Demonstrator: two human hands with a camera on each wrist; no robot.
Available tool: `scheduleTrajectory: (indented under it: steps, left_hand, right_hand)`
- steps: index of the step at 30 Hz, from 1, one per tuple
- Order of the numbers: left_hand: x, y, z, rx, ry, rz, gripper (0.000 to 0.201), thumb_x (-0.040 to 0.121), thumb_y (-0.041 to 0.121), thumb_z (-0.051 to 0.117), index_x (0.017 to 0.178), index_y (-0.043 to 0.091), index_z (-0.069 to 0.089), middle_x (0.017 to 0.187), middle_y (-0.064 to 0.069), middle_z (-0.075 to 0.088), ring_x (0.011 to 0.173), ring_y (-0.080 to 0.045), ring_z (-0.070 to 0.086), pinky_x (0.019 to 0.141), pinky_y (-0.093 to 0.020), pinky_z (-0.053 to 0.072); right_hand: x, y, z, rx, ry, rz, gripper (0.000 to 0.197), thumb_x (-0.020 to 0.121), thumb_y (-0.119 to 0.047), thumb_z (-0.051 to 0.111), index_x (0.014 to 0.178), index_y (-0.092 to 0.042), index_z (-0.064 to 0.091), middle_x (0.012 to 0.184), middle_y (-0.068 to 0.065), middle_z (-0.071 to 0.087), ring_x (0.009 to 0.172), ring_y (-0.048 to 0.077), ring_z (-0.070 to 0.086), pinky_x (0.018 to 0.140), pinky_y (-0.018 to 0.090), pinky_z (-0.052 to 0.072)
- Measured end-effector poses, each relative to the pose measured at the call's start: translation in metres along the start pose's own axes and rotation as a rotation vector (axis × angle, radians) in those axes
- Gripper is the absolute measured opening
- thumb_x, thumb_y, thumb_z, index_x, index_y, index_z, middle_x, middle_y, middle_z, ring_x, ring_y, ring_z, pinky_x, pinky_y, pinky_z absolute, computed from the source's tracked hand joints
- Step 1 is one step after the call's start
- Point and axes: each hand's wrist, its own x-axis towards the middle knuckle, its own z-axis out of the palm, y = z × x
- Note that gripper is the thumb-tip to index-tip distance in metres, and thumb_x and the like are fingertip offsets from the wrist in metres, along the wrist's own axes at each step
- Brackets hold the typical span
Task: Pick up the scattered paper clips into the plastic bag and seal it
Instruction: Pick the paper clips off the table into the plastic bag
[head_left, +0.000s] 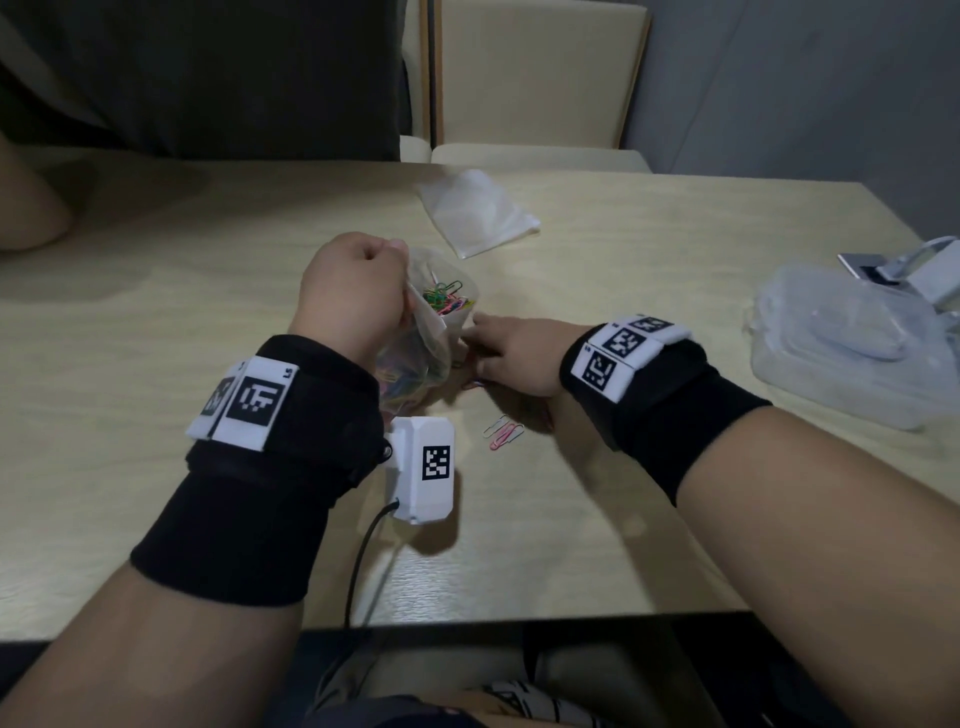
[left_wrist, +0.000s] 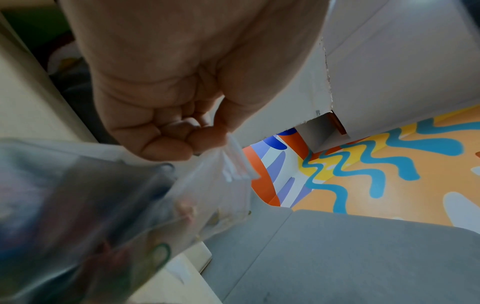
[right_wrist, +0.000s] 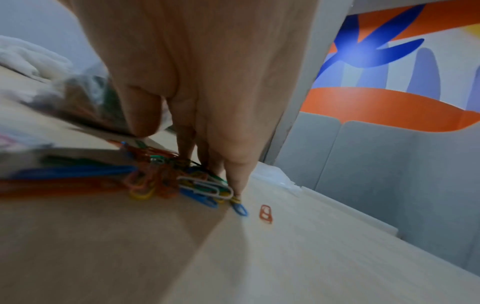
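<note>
step: gathering loose clips off the table (head_left: 649, 519) to feed into the bag; sealing not started
left hand: left hand (head_left: 353, 291) fisted, thumb and fingers pinching the top edge of the plastic bag (head_left: 421, 343), holding it up with mouth open, bottom near or on table; wrist view shows zip strip clamped at fingertips (left_wrist: 187, 137)
right hand: right hand (head_left: 509, 353) low on table just right of the bag, palm down, fingers (right_wrist: 236, 168) held together and pointing down, tips against a clip pile (right_wrist: 182, 181); looks like raking or scooping, no closed pinch visible, can't tell if any clip is lifted
clips in bag: many coloured clips inside, visible through the mouth and wall
clips left: pile under right fingers; one red clip (right_wrist: 266, 214) just beyond the pile; pink and pale pair (head_left: 504, 431) near the right wrist
how to do it well: sweep the pile tight before lifting, keep the bag mouth wide and close to the pile, drop clips deep so none catch on the zip, then fetch the strays
risk: bag tips, clips spill
other: spare empty bag (head_left: 478, 213) further back; clear plastic box (head_left: 841, 343) at right
</note>
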Motion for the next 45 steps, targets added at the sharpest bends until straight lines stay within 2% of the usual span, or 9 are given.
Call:
scheduleTrajectory:
  steps: [5, 9, 15, 21, 24, 29, 33, 38, 45]
  left_hand:
    - [-0.003, 0.004, 0.006, 0.043, -0.008, 0.017, 0.023, 0.075, 0.038, 0.048, 0.067, 0.020, 0.061, 0.059, -0.004, 0.054, 0.067, -0.028, 0.052, 0.078, -0.052, 0.052]
    - [-0.009, 0.007, 0.010, 0.067, -0.016, 0.022, 0.023, 0.078, 0.038, 0.049, 0.070, 0.020, 0.061, 0.065, -0.004, 0.056, 0.073, -0.029, 0.055, 0.087, -0.057, 0.055]
    - [-0.011, 0.004, 0.012, 0.066, -0.007, 0.037, 0.026, 0.098, 0.025, 0.047, 0.074, 0.020, 0.058, 0.066, -0.003, 0.055, 0.061, -0.021, 0.054, 0.067, -0.033, 0.047]
    - [-0.014, 0.002, 0.013, 0.034, -0.012, 0.019, 0.024, 0.091, 0.028, 0.049, 0.071, 0.019, 0.059, 0.059, -0.006, 0.053, 0.058, -0.026, 0.051, 0.076, -0.046, 0.050]
    - [-0.014, 0.002, 0.014, 0.029, -0.021, 0.009, 0.023, 0.090, 0.029, 0.049, 0.071, 0.019, 0.060, 0.058, -0.004, 0.054, 0.060, -0.026, 0.052, 0.083, -0.056, 0.055]
    - [-0.015, 0.001, 0.013, 0.010, -0.036, -0.001, 0.021, 0.080, 0.035, 0.049, 0.073, 0.018, 0.061, 0.058, -0.004, 0.053, 0.062, -0.027, 0.051, 0.087, -0.061, 0.054]
    - [-0.015, 0.001, 0.014, 0.023, -0.028, 0.013, 0.022, 0.080, 0.034, 0.048, 0.069, 0.019, 0.060, 0.055, -0.004, 0.052, 0.059, -0.027, 0.050, 0.077, -0.049, 0.050]
    - [-0.020, 0.006, 0.016, 0.047, -0.030, 0.004, 0.023, 0.084, 0.033, 0.048, 0.069, 0.019, 0.060, 0.059, -0.006, 0.056, 0.063, -0.029, 0.054, 0.080, -0.055, 0.055]
    - [-0.026, 0.008, 0.014, 0.040, -0.045, 0.010, 0.024, 0.083, 0.031, 0.047, 0.069, 0.017, 0.060, 0.058, -0.006, 0.056, 0.065, -0.031, 0.054, 0.081, -0.056, 0.054]
  right_hand:
    - [-0.031, 0.001, 0.006, -0.174, -0.033, -0.015, 0.076, 0.085, -0.045, 0.063, 0.150, -0.025, 0.028, 0.160, 0.000, 0.020, 0.143, 0.022, 0.031, 0.113, 0.037, 0.033]
    - [-0.030, -0.004, 0.009, -0.231, 0.069, 0.034, 0.047, 0.087, -0.025, 0.061, 0.134, -0.021, 0.053, 0.125, 0.010, 0.057, 0.110, 0.032, 0.058, 0.093, 0.040, 0.050]
    - [-0.026, -0.005, 0.015, -0.247, 0.182, 0.105, 0.028, 0.091, -0.005, 0.050, 0.116, -0.013, 0.062, 0.111, 0.012, 0.056, 0.099, 0.034, 0.060, 0.074, 0.030, 0.042]
    - [-0.009, 0.006, 0.022, -0.299, 0.136, 0.235, 0.026, 0.083, -0.008, 0.048, 0.099, -0.016, 0.068, 0.092, 0.006, 0.067, 0.082, 0.032, 0.065, 0.078, 0.031, 0.052]
    - [0.004, 0.021, 0.025, -0.197, 0.128, 0.320, 0.023, 0.081, -0.012, 0.047, 0.094, -0.011, 0.066, 0.064, 0.001, 0.049, 0.064, 0.031, 0.052, 0.072, 0.033, 0.051]
    - [-0.042, -0.007, -0.015, 0.069, 0.282, 0.291, 0.018, 0.087, -0.010, 0.061, 0.098, -0.011, 0.075, 0.102, 0.004, 0.072, 0.097, 0.025, 0.066, 0.084, 0.027, 0.052]
    - [-0.055, -0.004, -0.027, 0.610, 0.483, 0.294, 0.014, 0.080, -0.004, 0.071, 0.075, -0.016, 0.071, 0.068, 0.000, 0.068, 0.070, 0.021, 0.070, 0.083, 0.036, 0.059]
    - [-0.062, -0.018, -0.047, 1.194, 0.527, 0.123, 0.019, 0.082, 0.008, 0.067, 0.074, -0.009, 0.065, 0.069, 0.008, 0.062, 0.060, 0.020, 0.062, 0.073, 0.030, 0.061]
    - [-0.054, -0.045, -0.059, 0.955, 0.353, 0.163, 0.023, 0.089, -0.001, 0.059, 0.110, 0.004, 0.066, 0.093, 0.013, 0.065, 0.083, 0.022, 0.065, 0.087, 0.038, 0.058]
